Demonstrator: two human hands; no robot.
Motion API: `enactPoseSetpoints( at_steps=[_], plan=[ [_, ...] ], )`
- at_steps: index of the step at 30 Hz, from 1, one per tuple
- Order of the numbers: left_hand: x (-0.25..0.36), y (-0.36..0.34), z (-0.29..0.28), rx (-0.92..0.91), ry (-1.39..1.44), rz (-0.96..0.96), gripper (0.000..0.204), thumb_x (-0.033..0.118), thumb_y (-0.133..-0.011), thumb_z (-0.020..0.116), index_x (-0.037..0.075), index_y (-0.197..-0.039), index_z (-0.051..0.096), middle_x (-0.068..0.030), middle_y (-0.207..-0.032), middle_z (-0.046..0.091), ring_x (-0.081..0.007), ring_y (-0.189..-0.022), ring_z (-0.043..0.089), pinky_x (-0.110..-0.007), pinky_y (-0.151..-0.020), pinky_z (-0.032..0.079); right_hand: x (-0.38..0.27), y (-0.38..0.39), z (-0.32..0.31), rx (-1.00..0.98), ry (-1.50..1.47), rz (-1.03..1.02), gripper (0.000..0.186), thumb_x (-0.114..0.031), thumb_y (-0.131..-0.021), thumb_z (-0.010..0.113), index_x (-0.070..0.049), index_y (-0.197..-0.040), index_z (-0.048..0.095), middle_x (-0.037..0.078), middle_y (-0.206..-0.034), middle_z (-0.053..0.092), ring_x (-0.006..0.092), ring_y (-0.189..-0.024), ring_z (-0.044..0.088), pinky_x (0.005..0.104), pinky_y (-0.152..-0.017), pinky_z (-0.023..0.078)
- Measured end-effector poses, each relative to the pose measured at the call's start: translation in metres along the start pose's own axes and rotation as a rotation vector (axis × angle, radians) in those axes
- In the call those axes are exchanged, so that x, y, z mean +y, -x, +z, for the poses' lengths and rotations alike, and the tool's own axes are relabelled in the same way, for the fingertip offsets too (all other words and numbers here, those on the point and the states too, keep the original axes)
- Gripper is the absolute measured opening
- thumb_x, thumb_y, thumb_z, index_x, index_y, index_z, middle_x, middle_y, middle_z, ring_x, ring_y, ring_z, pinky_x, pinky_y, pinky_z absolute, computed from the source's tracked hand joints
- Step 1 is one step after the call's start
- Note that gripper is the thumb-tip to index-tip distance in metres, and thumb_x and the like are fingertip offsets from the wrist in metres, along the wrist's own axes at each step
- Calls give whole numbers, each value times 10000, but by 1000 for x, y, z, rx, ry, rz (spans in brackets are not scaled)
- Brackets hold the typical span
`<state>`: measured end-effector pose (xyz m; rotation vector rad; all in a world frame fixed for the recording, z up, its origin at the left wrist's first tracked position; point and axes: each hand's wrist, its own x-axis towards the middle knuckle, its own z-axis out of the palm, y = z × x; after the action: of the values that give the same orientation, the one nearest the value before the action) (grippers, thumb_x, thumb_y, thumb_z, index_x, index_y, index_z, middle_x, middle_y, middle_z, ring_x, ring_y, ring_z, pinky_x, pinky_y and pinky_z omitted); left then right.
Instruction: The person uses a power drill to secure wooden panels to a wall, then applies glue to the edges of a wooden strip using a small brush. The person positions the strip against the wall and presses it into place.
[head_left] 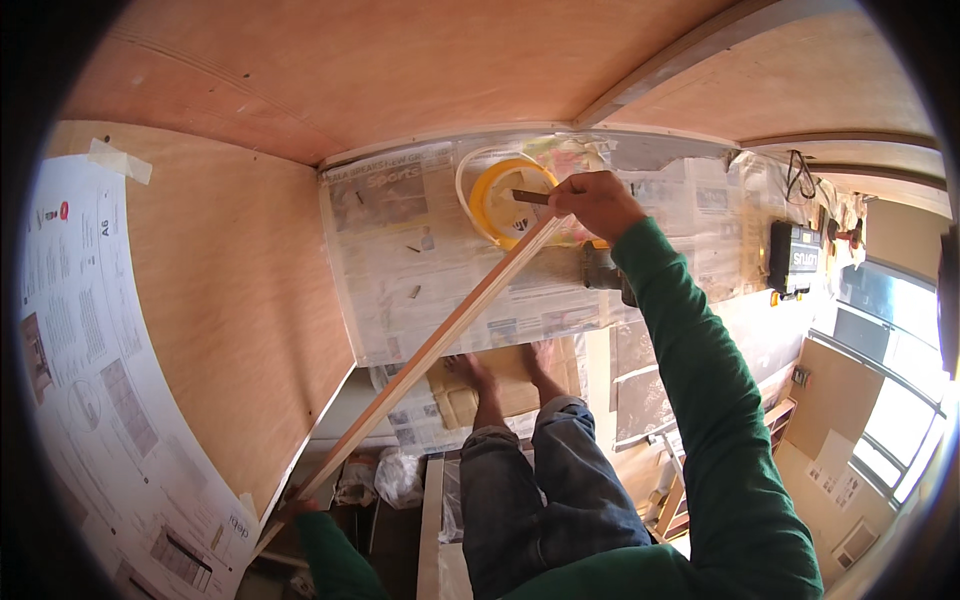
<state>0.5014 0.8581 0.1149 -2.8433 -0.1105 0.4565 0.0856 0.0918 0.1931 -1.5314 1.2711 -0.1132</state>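
My right hand [592,200] is closed at the upper end of a long wooden strip [450,326], with a short dark flat piece [530,197] jutting leftward from its fingers over a yellow bucket [484,200]. The strip runs diagonally down to my left hand [298,508], which is closed around its lower part at the bottom left, partly in shadow. The bucket, with a pale handle, rests on a newspaper-covered ledge [390,270]. A dark tool [606,270] sits just below it, partly behind my right forearm.
Plywood panels [250,280] enclose the left and top, with a printed sheet [120,360] taped at left. At right are a black case [795,258], a hanging dark loop [798,175] and a bright window [905,410]. My bare feet stand on cardboard [455,405]; plastic bags [398,478] lie lower left.
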Motion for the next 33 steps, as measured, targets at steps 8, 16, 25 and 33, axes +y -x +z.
enactPoseSetpoints(
  at_steps=[8,16,25,33],
  plan=[
    [-34,-1,2,42,308,308,252,353,-902,626,184,-1042,750,-5,-1032,725,-263,-960,675,-422,-905,516,15,55,-50,-27,-445,126,156,-180,-913,687,-48,-984,730,-6,-871,699,68,-744,517,236,-655,417],
    [-12,-3,-2,34,-180,186,270,341,-927,584,198,-1095,740,6,-1031,702,-217,-1006,655,-442,-928,511,59,54,-68,264,-213,36,175,-179,-886,714,-21,-953,743,6,-801,680,108,-719,567,283,-663,468],
    [-17,-12,-4,350,-449,401,334,486,-904,642,214,-1058,761,-4,-885,739,-260,-784,713,-432,-754,525,82,22,-46,546,237,-137,164,-155,-884,678,-33,-969,749,157,-807,705,277,-758,674,394,-723,531],
    [-15,-9,11,77,-173,388,355,400,-942,532,147,-1085,736,-14,-1007,695,-201,-1026,652,-467,-960,504,88,15,-48,632,480,-277,126,-118,-883,631,-71,-917,743,165,-872,707,398,-880,650,488,-831,517]
  ],
)
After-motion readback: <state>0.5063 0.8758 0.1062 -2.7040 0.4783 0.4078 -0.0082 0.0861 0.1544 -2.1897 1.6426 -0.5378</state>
